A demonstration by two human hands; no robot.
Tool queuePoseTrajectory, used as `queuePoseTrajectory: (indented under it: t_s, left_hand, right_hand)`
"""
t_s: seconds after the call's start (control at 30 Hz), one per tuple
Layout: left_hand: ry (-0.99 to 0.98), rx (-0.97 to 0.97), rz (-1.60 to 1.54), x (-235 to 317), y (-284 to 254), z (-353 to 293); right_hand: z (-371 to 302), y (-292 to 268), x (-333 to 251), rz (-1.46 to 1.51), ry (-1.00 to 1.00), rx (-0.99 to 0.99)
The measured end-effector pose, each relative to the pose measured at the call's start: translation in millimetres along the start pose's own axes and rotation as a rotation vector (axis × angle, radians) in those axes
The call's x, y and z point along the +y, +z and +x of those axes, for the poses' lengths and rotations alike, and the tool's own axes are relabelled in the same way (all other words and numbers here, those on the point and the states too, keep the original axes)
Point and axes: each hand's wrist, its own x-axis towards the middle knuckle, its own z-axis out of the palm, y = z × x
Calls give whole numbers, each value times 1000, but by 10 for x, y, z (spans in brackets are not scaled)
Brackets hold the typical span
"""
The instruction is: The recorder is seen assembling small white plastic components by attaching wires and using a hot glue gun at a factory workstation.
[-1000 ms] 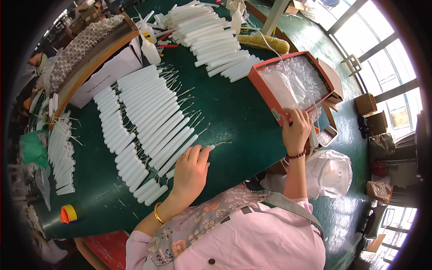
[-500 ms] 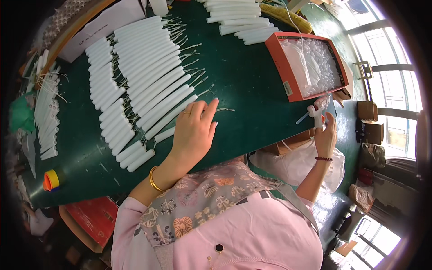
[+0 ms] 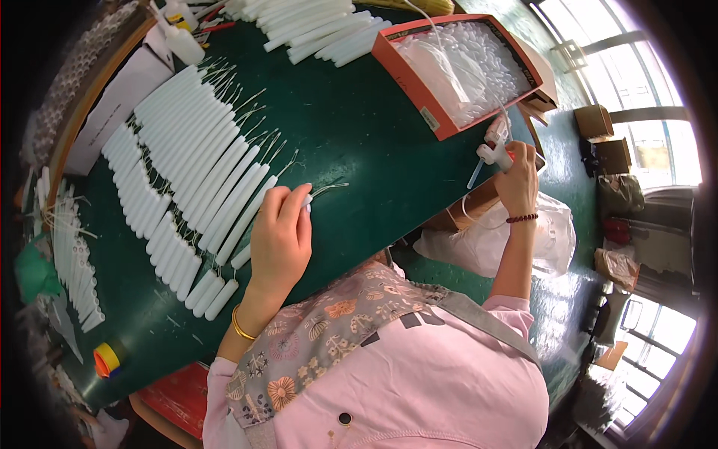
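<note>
My left hand [image 3: 280, 236] is closed round the wired end of a white candle-like tube [image 3: 241, 257]; most of that tube is hidden under the hand, and two thin wires [image 3: 329, 187] stick out past the fingertips. Left of it lie rows of similar white tubes [image 3: 213, 176], side by side, with thin wire ends pointing away. At the table's right edge my right hand [image 3: 519, 181] grips the handle of a white glue gun [image 3: 490, 152] with a red part by the fingers. A pale blue stick [image 3: 474, 175] shows beside the gun.
An orange-red box [image 3: 407, 82] of small clear plastic pieces stands beyond the glue gun. More white tubes lie at the far side [image 3: 314, 34] and far left [image 3: 73, 258] of the green table [image 3: 359, 135]. A yellow-orange tape roll [image 3: 106, 360] sits near the front left edge.
The view has shifted, moving the tubes left in the picture. My right hand has closed round the glue gun's handle. My left hand's fingers have curled in at the tube's wired end.
</note>
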Motion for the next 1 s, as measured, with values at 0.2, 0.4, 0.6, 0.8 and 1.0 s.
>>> queuePoseTrajectory:
  t_s: [0.2, 0.4, 0.6, 0.8, 1.0]
  left_hand:
    - [-14, -2, -63, -14, 27, -9]
    - [-5, 8, -84, -36, 41, -23]
    - [-53, 60, -100, -64, 27, -3]
    - [-48, 65, -81, -59, 43, -16]
    - [-30, 68, -111, -61, 70, 18]
  right_hand:
    - [69, -368, 131, 115, -172, -125]
    - [80, -341, 185, 115, -278, -127]
    - [-27, -714, 169, 325, -461, -247]
    - [-129, -956, -653, 564, -694, -616]
    - [182, -24, -1424, 333, -962, -454]
